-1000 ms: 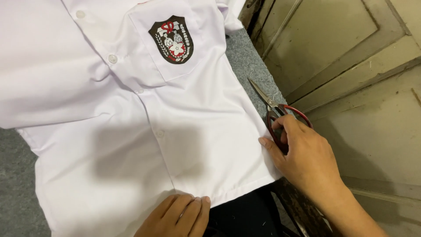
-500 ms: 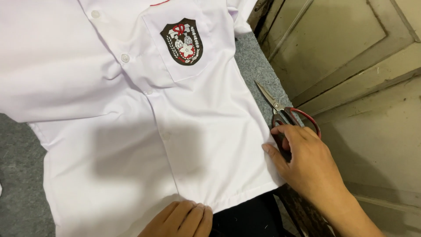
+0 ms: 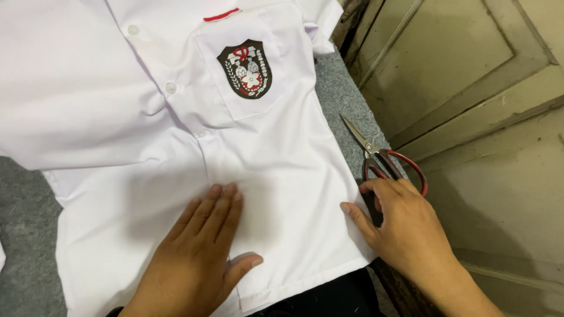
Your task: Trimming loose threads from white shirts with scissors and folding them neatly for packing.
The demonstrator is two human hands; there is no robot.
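Left hand (image 3: 197,258) flat, fingers together, pressing white shirt (image 3: 176,135) spread on grey surface (image 3: 23,235); right hand (image 3: 405,226) at 3 o'clock, fingers loosely spread, pins the side seam beside red-handled scissors (image 3: 382,158); smoothing step, likely needing outward strokes.

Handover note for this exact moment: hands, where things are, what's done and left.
Left hand: flat, palm down on the lower front of the white shirt, holding nothing.
Right hand: resting at the shirt's right side edge, fingers over the handles of the red-handled scissors; not gripping them.
Shirt lies spread, buttoned, badge up, on the grey surface.
Done: shirt laid out. Left: light wrinkles remain.
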